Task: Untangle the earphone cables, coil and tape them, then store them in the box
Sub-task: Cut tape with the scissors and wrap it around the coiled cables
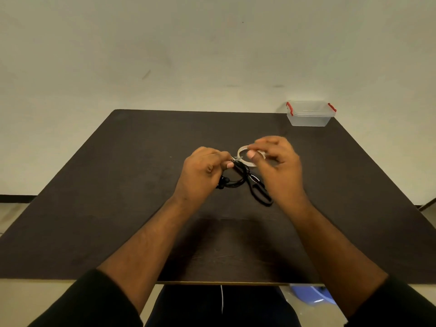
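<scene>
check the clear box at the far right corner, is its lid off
No, the clear box has its lid on, with red latches at both ends.

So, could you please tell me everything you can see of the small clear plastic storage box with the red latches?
The small clear plastic storage box with red latches is rectangular and see-through, with a clear lid seated on top and one red clip at each short end. It stands upright at the far right corner of the dark brown table, near the wall. Nothing shows inside it. Neither hand touches it, and it sits well apart from the items the hands are working on.
</scene>
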